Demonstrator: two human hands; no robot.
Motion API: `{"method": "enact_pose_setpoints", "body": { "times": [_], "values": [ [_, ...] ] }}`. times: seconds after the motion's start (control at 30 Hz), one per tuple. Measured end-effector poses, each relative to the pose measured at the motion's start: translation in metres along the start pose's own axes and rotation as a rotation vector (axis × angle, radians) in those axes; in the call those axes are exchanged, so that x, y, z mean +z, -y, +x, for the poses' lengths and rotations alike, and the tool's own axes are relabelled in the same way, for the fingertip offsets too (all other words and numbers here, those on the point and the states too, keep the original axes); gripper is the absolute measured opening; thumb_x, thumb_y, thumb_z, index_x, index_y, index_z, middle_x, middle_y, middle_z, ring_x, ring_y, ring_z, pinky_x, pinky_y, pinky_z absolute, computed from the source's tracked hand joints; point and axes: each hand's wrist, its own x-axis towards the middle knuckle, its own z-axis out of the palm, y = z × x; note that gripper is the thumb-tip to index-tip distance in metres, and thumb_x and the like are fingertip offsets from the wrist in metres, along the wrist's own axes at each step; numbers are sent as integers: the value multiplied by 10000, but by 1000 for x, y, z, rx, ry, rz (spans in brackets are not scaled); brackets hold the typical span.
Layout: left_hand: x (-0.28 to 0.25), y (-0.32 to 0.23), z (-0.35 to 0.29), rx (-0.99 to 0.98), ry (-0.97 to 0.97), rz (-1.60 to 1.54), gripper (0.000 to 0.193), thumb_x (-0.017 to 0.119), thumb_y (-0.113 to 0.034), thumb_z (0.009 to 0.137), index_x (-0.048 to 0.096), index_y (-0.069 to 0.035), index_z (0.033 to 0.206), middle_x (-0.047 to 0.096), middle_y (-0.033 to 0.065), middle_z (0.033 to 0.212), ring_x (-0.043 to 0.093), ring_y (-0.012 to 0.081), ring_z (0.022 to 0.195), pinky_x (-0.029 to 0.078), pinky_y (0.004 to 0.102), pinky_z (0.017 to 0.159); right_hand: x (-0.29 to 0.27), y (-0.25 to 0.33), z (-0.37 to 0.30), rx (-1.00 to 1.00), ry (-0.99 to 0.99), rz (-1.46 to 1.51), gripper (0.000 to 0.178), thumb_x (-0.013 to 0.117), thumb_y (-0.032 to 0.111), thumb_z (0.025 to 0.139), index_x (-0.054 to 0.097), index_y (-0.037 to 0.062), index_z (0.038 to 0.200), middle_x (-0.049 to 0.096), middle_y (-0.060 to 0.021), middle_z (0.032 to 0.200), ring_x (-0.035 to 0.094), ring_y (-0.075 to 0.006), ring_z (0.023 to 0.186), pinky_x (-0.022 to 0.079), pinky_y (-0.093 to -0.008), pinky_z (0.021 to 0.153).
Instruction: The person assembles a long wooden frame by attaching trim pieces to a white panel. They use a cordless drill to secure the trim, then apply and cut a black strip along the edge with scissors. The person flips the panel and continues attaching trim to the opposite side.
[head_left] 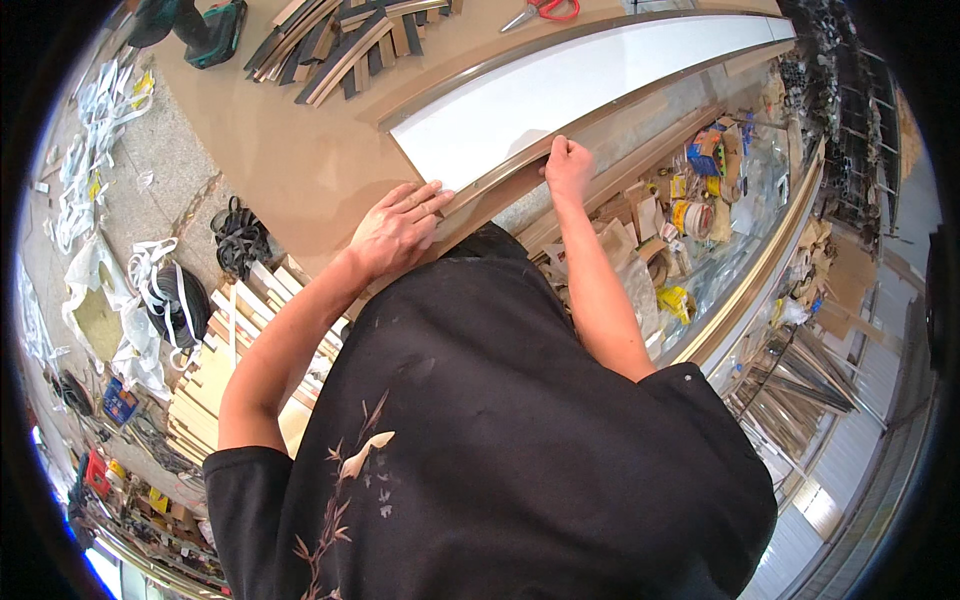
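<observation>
Lying lengthwise on the brown worktable [290, 165], along its side nearest the body: a long white panel [610, 85], bordered near the body by a brownish edge strip [505, 175]. Spread over the near left corner: the left hand [400, 228], relaxed and fingers extended, pressing from above rather than grasping. Farther right, at the near edge: the right hand [568, 170], clenched into a fist; cannot tell whether around anything.

For good control, bear down evenly with the left fingers, steadying the corner without skewing the strip. Align the right fist's force with the edge, avoiding any sideways shove; watch for gaps along the joint.

Beyond the panel, red-handled scissors [556, 9]; toward the upper left, a loose pile of dark and tan strips [350, 40] and a green-and-black power tool [215, 35], both well apart from the hands.
</observation>
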Motion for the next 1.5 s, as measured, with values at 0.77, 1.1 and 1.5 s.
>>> {"method": "enact_pose_setpoints", "body": {
  "times": [0.77, 1.1, 1.5],
  "values": [
    [3, -3, 3, -3, -77, -51, 149, 653, -141, 871, 589, -22, 809, 596, 135, 1372, 518, 285, 1325, 397, 454, 1097, 25, 20, -87, 220, 320, 90, 347, 575, 224, 921, 630, 7, 655, 558, -50, 503, 545, -127, 421, 423, -298, 440],
    [0, -3, 13, -17, -87, -82, 135, 704, -110, 825, 592, -35, 836, 587, 103, 1389, 503, 270, 1345, 413, 450, 1095, 11, 94, 175, -732, -15, -232, 135, 664, 146, 857, 636, 47, 945, 693, -172, 894, 665, -394, 846, 532, -434, 723],
    [-11, -48, -31, -507, -197, -146, 241, 746, -149, 813, 619, -62, 999, 687, 97, 1126, 653, 282, 973, 508, 404, 857, 31, 158, 292, -1474, 757, -886, 611, 688, 125, 832, 460, 152, 1398, 611, -114, 1177, 608, -314, 1074, 519, -414, 867]
  ]
}}
